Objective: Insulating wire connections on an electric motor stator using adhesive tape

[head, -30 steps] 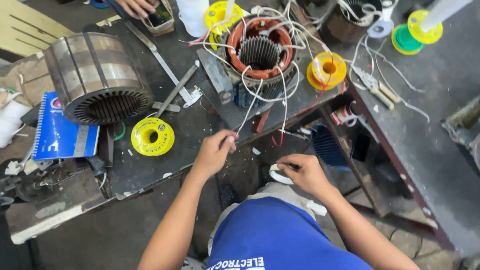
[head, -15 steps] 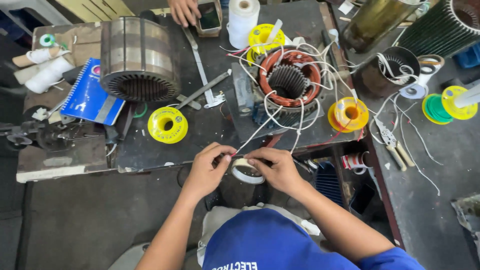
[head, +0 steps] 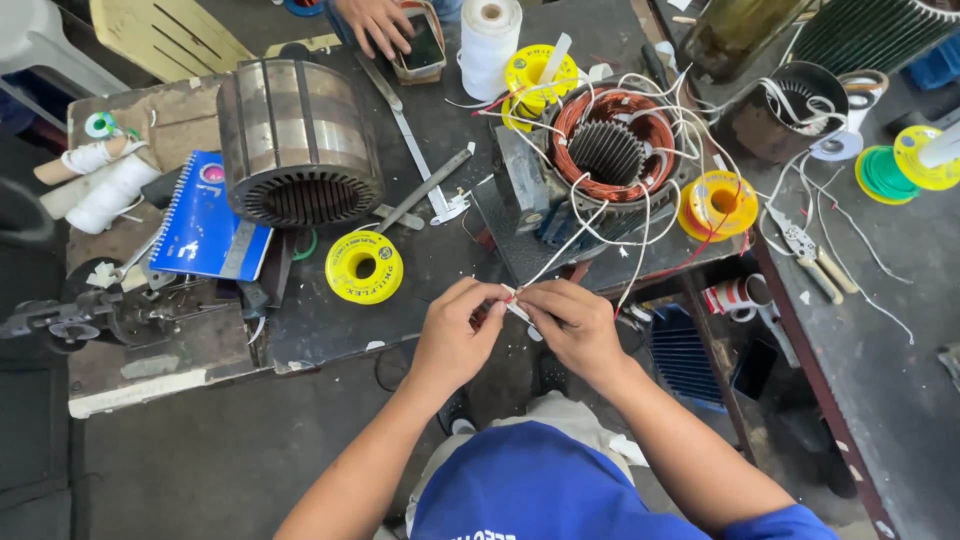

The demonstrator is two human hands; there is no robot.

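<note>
Now both pinching: left hand point(head: 455, 330), right hand point(head: 570, 325), white wire lead point(head: 518, 310) between them.

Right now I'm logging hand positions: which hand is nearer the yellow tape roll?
Left. The left hand sits just right of the yellow tape roll; the right hand lies farther right.

Dark workbench point(head: 440, 270) bears steel stator point(head: 298, 142), notebook point(head: 208, 228), yellow spool point(head: 364, 266).

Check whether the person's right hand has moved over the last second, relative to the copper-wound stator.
Yes. The right hand has moved up toward the copper-wound stator, meeting the left hand at the white lead wire.
</note>
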